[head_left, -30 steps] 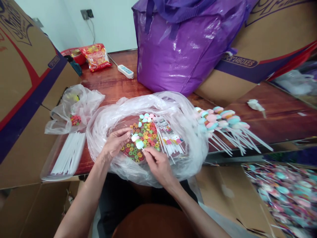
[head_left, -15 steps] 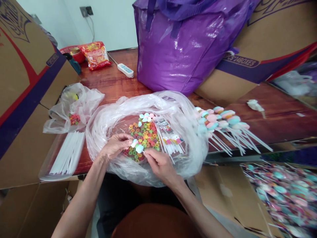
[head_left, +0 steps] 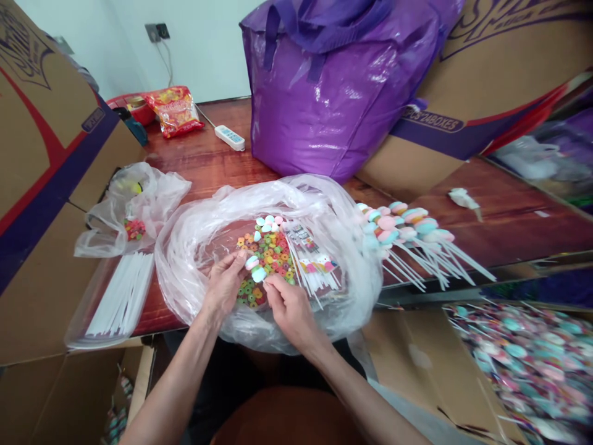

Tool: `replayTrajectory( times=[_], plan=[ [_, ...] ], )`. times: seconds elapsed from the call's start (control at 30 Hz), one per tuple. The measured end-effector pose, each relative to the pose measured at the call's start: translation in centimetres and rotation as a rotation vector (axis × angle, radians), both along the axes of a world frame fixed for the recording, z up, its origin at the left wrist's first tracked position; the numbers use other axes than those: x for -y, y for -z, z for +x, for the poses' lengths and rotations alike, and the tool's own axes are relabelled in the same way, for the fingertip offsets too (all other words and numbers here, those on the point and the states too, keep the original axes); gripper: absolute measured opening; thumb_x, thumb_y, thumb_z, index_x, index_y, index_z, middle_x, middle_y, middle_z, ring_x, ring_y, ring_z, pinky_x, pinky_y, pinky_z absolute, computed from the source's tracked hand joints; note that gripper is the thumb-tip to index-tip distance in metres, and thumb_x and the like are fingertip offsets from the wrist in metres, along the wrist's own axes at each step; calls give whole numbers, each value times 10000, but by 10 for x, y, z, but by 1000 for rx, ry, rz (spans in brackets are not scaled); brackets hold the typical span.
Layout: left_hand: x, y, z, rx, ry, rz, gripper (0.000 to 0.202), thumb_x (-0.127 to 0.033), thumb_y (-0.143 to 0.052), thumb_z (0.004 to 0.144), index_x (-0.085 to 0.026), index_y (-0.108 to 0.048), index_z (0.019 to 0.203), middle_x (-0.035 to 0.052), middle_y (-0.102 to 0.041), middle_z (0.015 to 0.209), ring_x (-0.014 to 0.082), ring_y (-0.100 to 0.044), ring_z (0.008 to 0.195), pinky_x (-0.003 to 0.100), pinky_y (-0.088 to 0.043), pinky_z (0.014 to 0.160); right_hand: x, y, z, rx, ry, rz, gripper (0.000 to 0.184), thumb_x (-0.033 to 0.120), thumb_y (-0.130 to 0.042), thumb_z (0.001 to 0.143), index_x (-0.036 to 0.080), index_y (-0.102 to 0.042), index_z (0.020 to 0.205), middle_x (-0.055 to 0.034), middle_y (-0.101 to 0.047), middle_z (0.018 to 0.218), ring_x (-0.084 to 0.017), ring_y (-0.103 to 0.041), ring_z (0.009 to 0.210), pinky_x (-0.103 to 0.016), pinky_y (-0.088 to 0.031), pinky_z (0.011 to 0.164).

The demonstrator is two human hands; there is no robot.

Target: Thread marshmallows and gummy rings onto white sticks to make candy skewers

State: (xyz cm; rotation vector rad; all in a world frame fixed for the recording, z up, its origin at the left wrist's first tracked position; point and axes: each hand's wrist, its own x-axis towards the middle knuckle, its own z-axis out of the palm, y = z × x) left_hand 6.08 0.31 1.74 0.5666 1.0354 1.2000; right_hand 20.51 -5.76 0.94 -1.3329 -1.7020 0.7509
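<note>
Pastel marshmallows (head_left: 255,270) sit in a short row on a thin white stick, with a greenish piece between them. My right hand (head_left: 290,306) is closed round the stick's lower end. At the upper end, my left hand (head_left: 226,281) pinches with thumb and fingers beside the top marshmallow; what lies between its fingertips is too small to make out. Below both hands, colourful ring-shaped pieces (head_left: 278,250) lie inside an open clear plastic bag (head_left: 194,228). Several loose marshmallows (head_left: 269,224) and some printed packets (head_left: 303,238) with white sticks are also in it.
Finished-looking marshmallow sticks (head_left: 407,225) lie right of the bag. White sticks (head_left: 123,296) fill a tray at left, near a small bag of red pieces (head_left: 134,229). A purple bag (head_left: 324,105) and cardboard boxes (head_left: 41,154) surround the table. A lower-right box holds many marshmallow sticks (head_left: 532,364).
My left hand has turned more upright, its fingertips now by the upper end of the stick. The marshmallow stick tilts more steeply. The whole view has shifted slightly.
</note>
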Motion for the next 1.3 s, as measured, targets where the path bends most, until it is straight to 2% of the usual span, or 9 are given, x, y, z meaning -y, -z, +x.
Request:
replayTrajectory(
  times=[0.2,0.37,0.5,0.63,0.77,0.9,1.07,1.17,1.3],
  plan=[
    [9,3,10,13,17,-34,321,-411,-879,626,-154,-773,785,51,-732,810,182,-670,841,305,-529,804,3,6,-10,-26,54,112,239,222,-402,994,211,-560,815,-3,-584,675,-136,-546,594,-246,-403,607],
    [5,-3,17,-86,110,57,374,-479,-829,686,-156,-779,866,54,-728,813,191,-654,812,315,-512,777,-2,7,-9,-81,154,29,212,247,-426,989,212,-543,816,29,-518,614,-125,-489,542,-243,-371,564],
    [-21,-4,15,-484,76,251,352,-504,-680,828,-176,-773,919,44,-701,807,183,-610,747,302,-477,728,-8,6,9,-132,194,-38,229,293,-439,990,213,-542,802,40,-485,613,-117,-457,546,-231,-359,549],
    [-52,2,12,-1004,20,467,135,-284,-729,773,-213,-766,881,44,-676,858,189,-585,770,306,-447,795,-6,9,21,-133,226,-68,256,300,-453,980,213,-541,756,37,-494,616,-118,-455,572,-225,-365,560],
    [-65,11,12,-1219,91,529,100,-251,-683,797,-214,-766,840,61,-635,831,208,-579,783,316,-440,789,-2,14,20,-143,227,-88,254,302,-456,979,213,-547,760,36,-500,615,-121,-470,584,-224,-375,566],
    [-65,10,11,-1231,178,673,167,-233,-628,833,-210,-768,921,89,-657,984,235,-606,937,350,-460,867,-3,16,19,-166,213,-87,246,313,-446,989,215,-556,792,38,-495,613,-125,-478,590,-225,-376,561],
    [-79,5,17,-1162,409,858,220,-110,-599,797,-230,-765,878,87,-696,1153,264,-590,1135,414,-408,1028,-2,16,19,-158,220,-89,240,317,-458,987,214,-558,795,41,-491,610,-123,-474,586,-224,-373,556],
    [-93,3,23,-1093,479,839,159,-142,-631,793,-227,-762,822,84,-729,1061,262,-627,1071,405,-415,1023,-1,16,19,-160,221,-98,232,313,-466,981,214,-555,791,41,-489,607,-122,-473,584,-223,-371,553],
    [-94,-2,18,-908,343,643,115,-217,-693,765,-205,-768,851,57,-748,930,223,-646,882,345,-469,903,0,16,19,-177,214,-98,235,314,-454,987,215,-555,800,42,-486,604,-123,-470,580,-224,-369,548]
  ],
)
